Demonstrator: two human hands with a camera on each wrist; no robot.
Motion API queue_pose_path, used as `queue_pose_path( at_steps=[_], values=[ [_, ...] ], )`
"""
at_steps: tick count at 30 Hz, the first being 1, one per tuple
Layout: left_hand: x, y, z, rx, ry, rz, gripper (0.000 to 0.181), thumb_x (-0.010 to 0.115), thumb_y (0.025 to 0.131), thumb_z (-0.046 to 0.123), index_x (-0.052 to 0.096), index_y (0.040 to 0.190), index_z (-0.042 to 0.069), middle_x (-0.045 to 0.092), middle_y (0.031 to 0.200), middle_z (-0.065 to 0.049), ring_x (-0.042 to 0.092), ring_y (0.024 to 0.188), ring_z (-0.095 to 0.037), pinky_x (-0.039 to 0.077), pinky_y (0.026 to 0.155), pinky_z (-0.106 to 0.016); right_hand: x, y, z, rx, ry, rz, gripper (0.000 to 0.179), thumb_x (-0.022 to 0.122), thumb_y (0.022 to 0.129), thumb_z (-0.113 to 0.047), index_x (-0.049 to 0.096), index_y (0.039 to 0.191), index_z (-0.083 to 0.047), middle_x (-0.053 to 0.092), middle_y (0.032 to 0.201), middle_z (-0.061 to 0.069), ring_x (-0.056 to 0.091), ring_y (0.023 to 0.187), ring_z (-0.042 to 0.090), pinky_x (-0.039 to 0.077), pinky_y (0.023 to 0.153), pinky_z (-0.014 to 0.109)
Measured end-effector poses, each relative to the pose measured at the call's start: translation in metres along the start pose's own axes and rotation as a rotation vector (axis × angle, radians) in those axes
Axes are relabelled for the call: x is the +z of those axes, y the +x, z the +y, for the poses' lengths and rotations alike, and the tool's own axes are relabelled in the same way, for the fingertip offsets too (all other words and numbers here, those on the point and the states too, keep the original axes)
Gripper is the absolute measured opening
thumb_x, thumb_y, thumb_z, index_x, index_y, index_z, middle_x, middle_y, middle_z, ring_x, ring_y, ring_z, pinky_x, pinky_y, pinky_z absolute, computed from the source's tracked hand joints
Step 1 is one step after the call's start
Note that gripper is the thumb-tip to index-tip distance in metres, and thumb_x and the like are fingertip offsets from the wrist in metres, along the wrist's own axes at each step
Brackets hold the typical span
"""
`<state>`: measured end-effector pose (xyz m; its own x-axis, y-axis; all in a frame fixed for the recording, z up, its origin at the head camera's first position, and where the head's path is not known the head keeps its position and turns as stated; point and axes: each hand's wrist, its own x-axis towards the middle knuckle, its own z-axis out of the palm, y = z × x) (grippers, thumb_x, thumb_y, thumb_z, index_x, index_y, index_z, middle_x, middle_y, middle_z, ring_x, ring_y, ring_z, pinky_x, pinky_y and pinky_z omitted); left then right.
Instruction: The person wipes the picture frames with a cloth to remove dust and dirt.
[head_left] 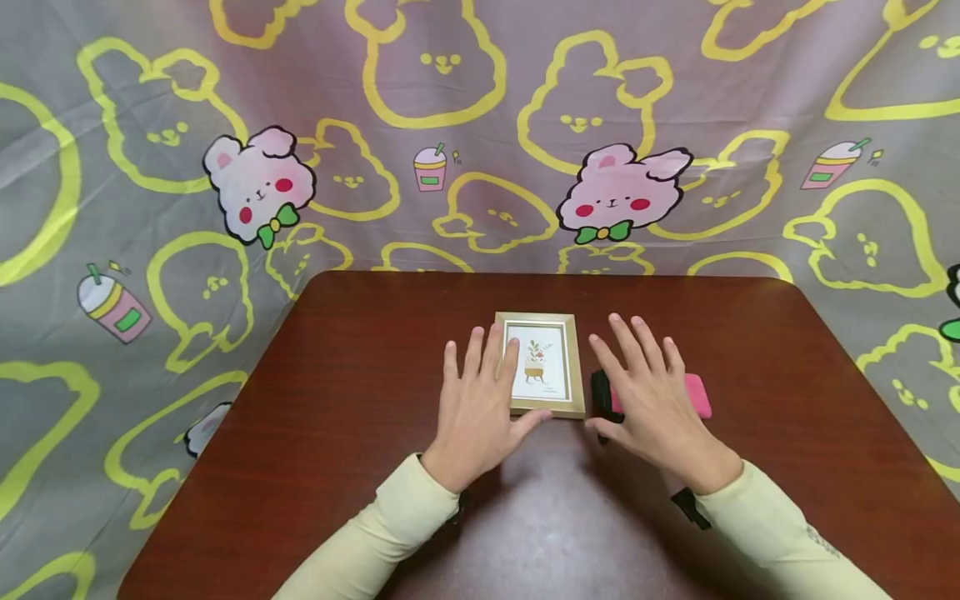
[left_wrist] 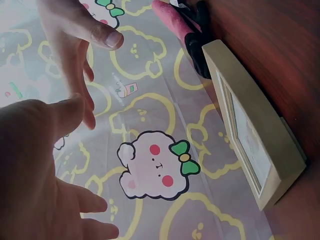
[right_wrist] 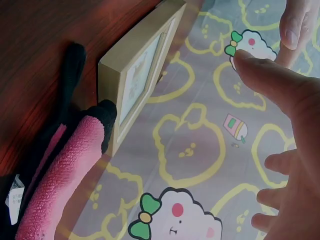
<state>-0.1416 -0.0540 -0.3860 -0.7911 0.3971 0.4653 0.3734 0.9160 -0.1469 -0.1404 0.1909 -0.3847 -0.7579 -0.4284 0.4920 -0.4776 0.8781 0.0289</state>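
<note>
The picture frame (head_left: 542,367) lies face up on the dark reddish-brown table (head_left: 360,400), toward 12 o'clock as the wearer of the head camera looks down. Its border is pale gold, and inside it a white sheet shows a small plant in a pot on legs. The left hand (head_left: 478,412) is raised above the table on the frame's 8 o'clock side, its fingers apart and pointing to 12, covering part of the frame's left edge in the head view; the left wrist view shows a gap between hand and frame. The right hand (head_left: 658,402) is raised at about 4 o'clock from the frame, fingers likewise apart and pointing to 11, its thumb toward 9. Neither hand grips anything. Partly hidden under the right hand is a pink fuzzy item (head_left: 699,395) with a black part (head_left: 602,392) at its 9 o'clock end, just beside the frame; whether the two touch is unclear. The right wrist view also shows a black loop (right_wrist: 74,67) and a white label (right_wrist: 16,199) on it. Both arms wear pale yellow sleeves (head_left: 408,508). Behind, a grey curtain (head_left: 480,150) with yellow outlined figures and white rabbit heads hangs from 9 o'clock round to 3.
</note>
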Motion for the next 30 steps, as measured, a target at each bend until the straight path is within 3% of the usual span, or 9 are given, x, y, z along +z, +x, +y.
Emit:
queue_pose_path(
  at_steps=[4,8,12,19,23,30],
  values=[
    [0.000,0.000,-0.003,0.019,-0.049,0.107,0.079,0.060,0.086,0.067,0.056,0.138,0.008,0.055,0.146,-0.013,0.050,0.135,-0.034,0.042,0.108,-0.052,-0.001,0.002,-0.001,-0.019,0.022,-0.003,0.115,0.098,0.052,-0.040,0.043,0.147,-0.004,0.031,0.157,0.022,0.026,0.144,0.043,0.030,0.106,0.068],
    [0.000,0.000,-0.007,0.046,-0.140,0.248,0.050,0.070,0.087,0.046,0.069,0.118,0.007,0.070,0.122,-0.009,0.063,0.112,-0.028,0.054,0.088,-0.041,-0.004,0.004,-0.002,-0.037,0.084,-0.006,0.103,0.095,0.061,-0.033,0.045,0.145,-0.002,0.041,0.152,0.022,0.035,0.141,0.042,0.040,0.102,0.063],
    [0.000,-0.001,-0.011,0.042,-0.192,0.284,0.036,0.072,0.086,0.036,0.073,0.109,0.008,0.074,0.110,-0.005,0.067,0.097,-0.024,0.056,0.077,-0.037,-0.007,0.006,-0.003,-0.046,0.141,0.016,0.086,0.091,0.068,-0.028,0.052,0.140,-0.001,0.052,0.143,0.021,0.045,0.134,0.039,0.047,0.097,0.059],
    [0.009,0.000,-0.022,0.013,-0.221,0.204,0.033,0.074,0.085,0.034,0.074,0.105,0.008,0.075,0.100,-0.005,0.068,0.090,-0.024,0.055,0.070,-0.036,-0.005,0.009,0.000,-0.090,0.169,0.058,0.070,0.089,0.070,-0.022,0.061,0.130,0.000,0.060,0.132,0.020,0.054,0.123,0.038,0.050,0.093,0.055],
    [0.021,0.006,-0.035,0.040,-0.286,0.134,0.034,0.073,0.087,0.030,0.072,0.111,0.006,0.074,0.108,-0.008,0.069,0.095,-0.026,0.057,0.076,-0.038,-0.003,0.010,0.007,-0.114,0.184,0.053,0.064,0.087,0.073,-0.021,0.062,0.127,0.002,0.061,0.130,0.020,0.055,0.120,0.038,0.049,0.094,0.054],
    [0.049,0.017,-0.055,0.094,-0.452,-0.079,0.045,0.068,0.091,0.027,0.063,0.128,0.002,0.063,0.132,-0.012,0.060,0.119,-0.030,0.051,0.098,-0.044,0.000,0.005,0.030,-0.028,0.229,-0.100,0.063,0.083,0.079,-0.022,0.059,0.133,-0.003,0.058,0.136,0.017,0.055,0.123,0.035,0.051,0.095,0.054]
  ],
)
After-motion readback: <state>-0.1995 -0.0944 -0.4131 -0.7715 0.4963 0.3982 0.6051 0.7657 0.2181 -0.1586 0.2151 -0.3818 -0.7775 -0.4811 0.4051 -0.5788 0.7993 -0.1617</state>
